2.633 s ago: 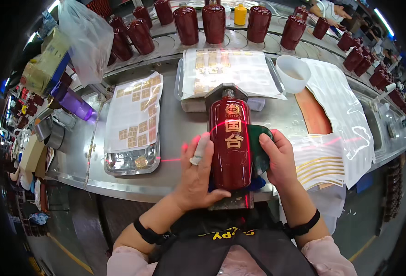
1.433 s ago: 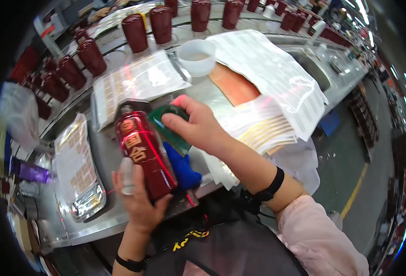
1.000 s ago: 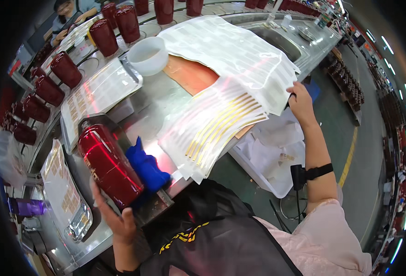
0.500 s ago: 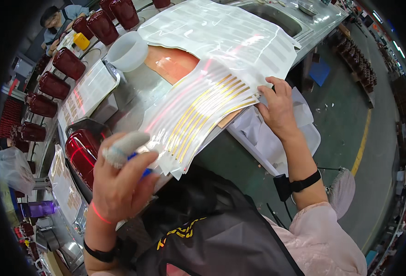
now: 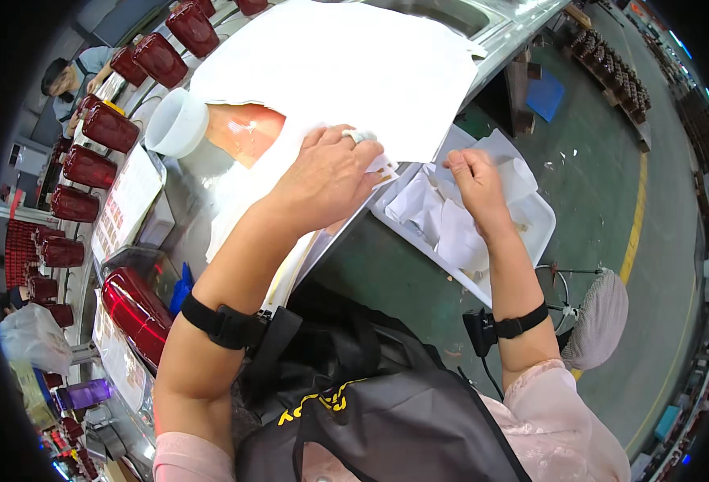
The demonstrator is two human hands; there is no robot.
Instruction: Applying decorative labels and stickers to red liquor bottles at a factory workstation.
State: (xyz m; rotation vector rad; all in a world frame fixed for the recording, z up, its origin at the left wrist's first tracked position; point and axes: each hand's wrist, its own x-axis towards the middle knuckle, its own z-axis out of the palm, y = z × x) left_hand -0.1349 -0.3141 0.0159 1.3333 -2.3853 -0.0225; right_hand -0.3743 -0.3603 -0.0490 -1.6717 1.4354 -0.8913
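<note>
My left hand reaches across the table's near edge, with its fingers curled down onto the edge of a sheet with gold stripes. A pale cover wraps one of its fingertips. Much of the striped sheet is hidden under the hand and forearm. Just right of the table edge, my right hand is closed, thumb against fingers; whatever it may pinch is too small to make out. Below it stands a white bin holding crumpled white paper. A large white sheet covers the far part of the table.
On the left lie a glossy dark red jar and a blue tool. A translucent white bowl stands beside an orange sheet. More red jars line the left, where another person sits. A sink is at the back.
My left hand has swung from beside the red jar to the striped sheet's right edge. The blue thing by its fingers now lies beside the jar. My right hand has left the sheet and closed.
</note>
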